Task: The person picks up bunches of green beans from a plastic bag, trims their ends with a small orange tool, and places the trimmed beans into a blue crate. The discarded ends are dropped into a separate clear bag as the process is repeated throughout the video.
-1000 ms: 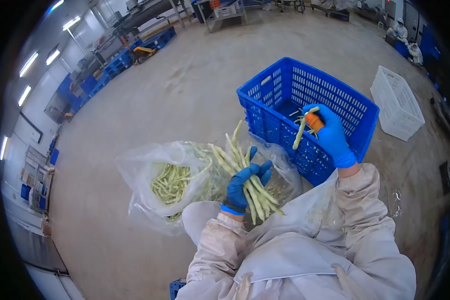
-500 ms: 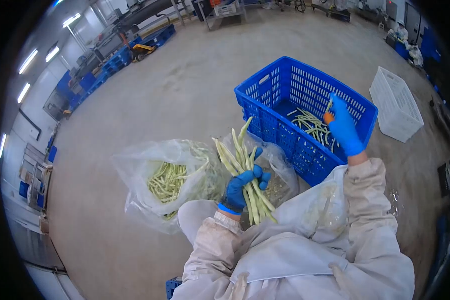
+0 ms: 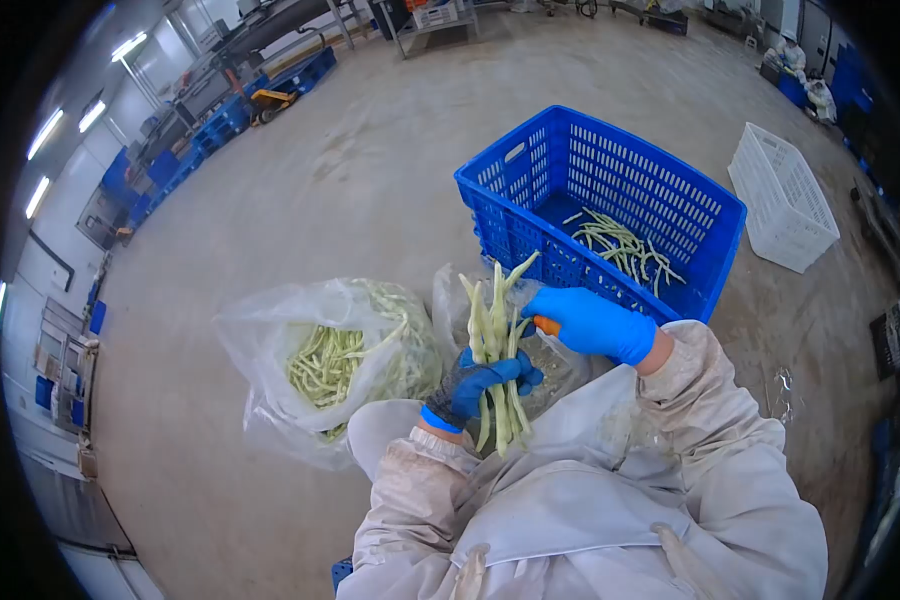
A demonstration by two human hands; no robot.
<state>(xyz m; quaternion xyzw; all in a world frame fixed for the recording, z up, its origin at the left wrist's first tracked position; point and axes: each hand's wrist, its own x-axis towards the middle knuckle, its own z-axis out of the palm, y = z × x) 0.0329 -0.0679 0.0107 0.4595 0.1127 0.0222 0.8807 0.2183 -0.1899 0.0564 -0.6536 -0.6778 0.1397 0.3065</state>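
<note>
My left hand [image 3: 480, 387], in a blue glove, is closed around a bunch of pale green beans [image 3: 494, 330] that stand nearly upright above my lap. At the right side of the bunch is my right hand [image 3: 595, 325], also blue-gloved, its fingertips right at the beans. It grips a small tool with an orange handle [image 3: 547, 326]; the tool's working end is hidden. A clear plastic bag [image 3: 260, 345] full of beans [image 3: 322, 365] lies open to the left. Behind my hands, a second clear bag [image 3: 450, 300] holds small scraps.
A blue slatted crate [image 3: 515, 225] stands ahead on the right, with loose beans [image 3: 620, 245] on its bottom. Beyond it is a white crate [image 3: 782, 200]. Racks and a yellow pallet jack [image 3: 273, 100] are at the far left. A person [image 3: 790, 58] sits at the far right.
My right hand has come back from over the blue crate to the bunch, still with the orange-handled tool. The bean that stuck out of it is gone. My left hand keeps the bunch.
</note>
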